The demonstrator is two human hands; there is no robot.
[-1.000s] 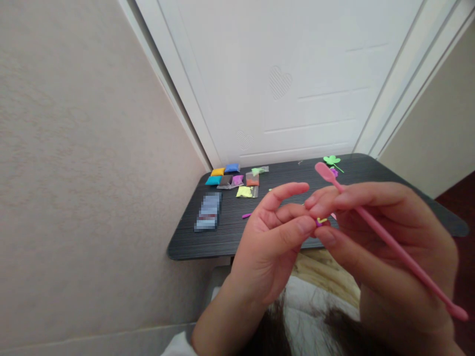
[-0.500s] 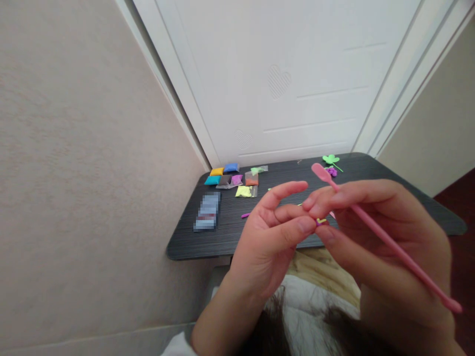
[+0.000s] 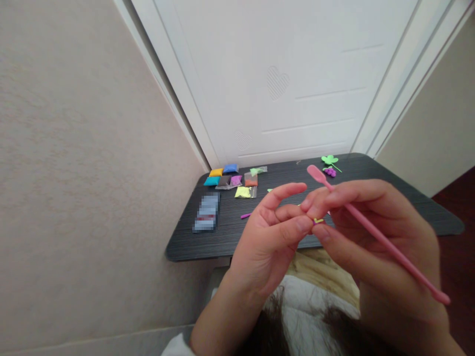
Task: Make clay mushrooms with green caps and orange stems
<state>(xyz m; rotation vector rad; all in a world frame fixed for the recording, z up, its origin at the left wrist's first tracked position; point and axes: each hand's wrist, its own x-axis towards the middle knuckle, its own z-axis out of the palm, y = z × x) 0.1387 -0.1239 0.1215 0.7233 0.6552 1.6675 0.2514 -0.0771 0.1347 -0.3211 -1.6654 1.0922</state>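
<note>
Both hands are raised close to the camera, above the near edge of a dark table [image 3: 374,170]. My left hand [image 3: 270,242] pinches a tiny yellow and purple clay piece [image 3: 318,220] between thumb and fingers. My right hand [image 3: 374,247] meets it at the fingertips, thumb and forefinger pressed on the same piece. A long pink modelling stick [image 3: 374,236] lies across my right fingers, its flat paddle end pointing up and to the left.
Several small bags of coloured clay [image 3: 233,179] lie at the table's far left, next to a small card pack [image 3: 207,218]. A green clay flower [image 3: 329,159] and a purple bit [image 3: 330,172] sit near the white door [image 3: 282,79]. A beige wall stands to the left.
The pink stick has tilted slightly, its paddle end shifting left and up. The hands keep their pinch and have barely moved.
</note>
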